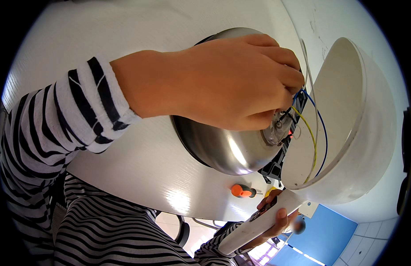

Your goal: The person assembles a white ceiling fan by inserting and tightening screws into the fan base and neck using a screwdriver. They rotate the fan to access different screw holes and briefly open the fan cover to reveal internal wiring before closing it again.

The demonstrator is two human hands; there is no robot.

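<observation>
My left hand (232, 84) reaches across a stainless-steel pot body (214, 146) that lies on the table. Its fingers are bent together at the base, by a clear fitting (272, 131); what they pinch is hidden. Blue wire (321, 122) and yellow wire (311, 131) run from beside these fingers into a white plastic housing (369, 133), shaped like a deep bowl. Wrapped round the housing's long white handle (254, 228) is my right hand (276, 226), which keeps the housing tilted beside the pot. Black plastic parts (272, 168) show between pot and housing.
An orange-and-black screwdriver (243, 191) lies on the white table (139, 164) near its front edge. A white cord (304, 53) runs behind the pot. Below the table edge is a black curved chair part (183, 230). Blue surfaces (329, 230) are in the background.
</observation>
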